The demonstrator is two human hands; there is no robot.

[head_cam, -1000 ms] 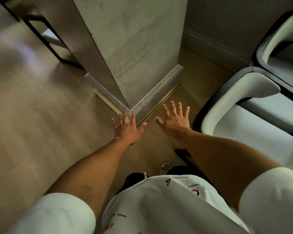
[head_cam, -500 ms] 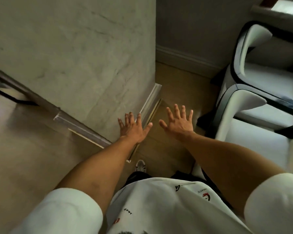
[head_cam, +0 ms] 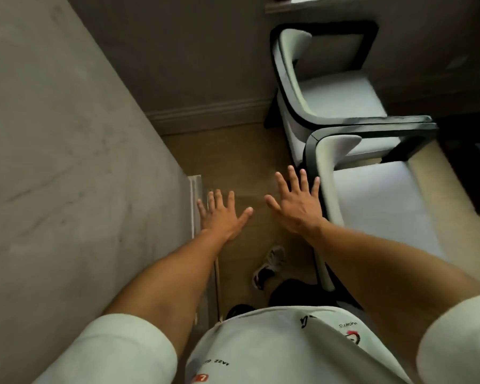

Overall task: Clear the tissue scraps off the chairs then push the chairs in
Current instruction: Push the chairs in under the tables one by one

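A shoe (head_cam: 269, 266) stands on the wood floor (head_cam: 233, 159) at six o'clock. Above it, the left hand (head_cam: 222, 216) and right hand (head_cam: 297, 202) hover empty, fingers spread. The near chair (head_cam: 377, 206) sits at three o'clock, the far chair (head_cam: 336, 92) at one, both seats bare.

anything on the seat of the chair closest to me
The near chair's seat looks bare: no tissue scraps on the part in view. Its near edge is hidden by the right forearm, so scraps there cannot be ruled out. Both hands are open and empty.
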